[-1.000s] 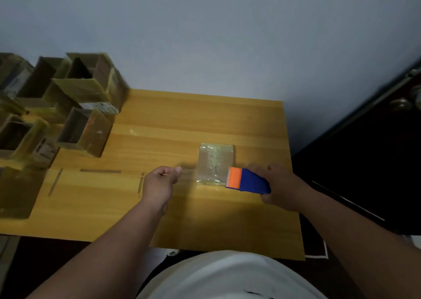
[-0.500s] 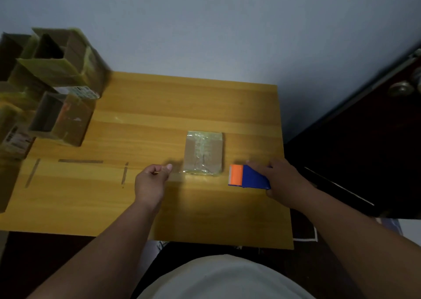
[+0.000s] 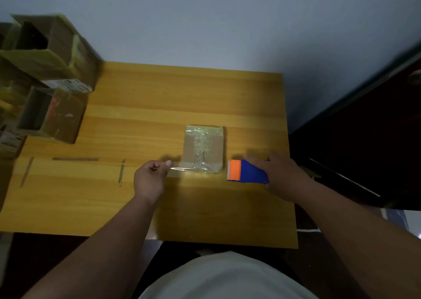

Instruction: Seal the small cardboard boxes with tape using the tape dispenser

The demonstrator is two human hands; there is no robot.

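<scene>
Single head cam, wide-angle, looking forward and steeply down over the table (image 3: 145,207); both forearms enter from bottom, wall (image 3: 205,25) fills the top. Close range, no second view.

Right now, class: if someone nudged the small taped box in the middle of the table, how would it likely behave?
The box lies low and flat on the table, so it would probably slide, not tip. It looks small and thin, so likely light. A strip of tape runs from it to the left hand, which may tug it sideways.
</scene>
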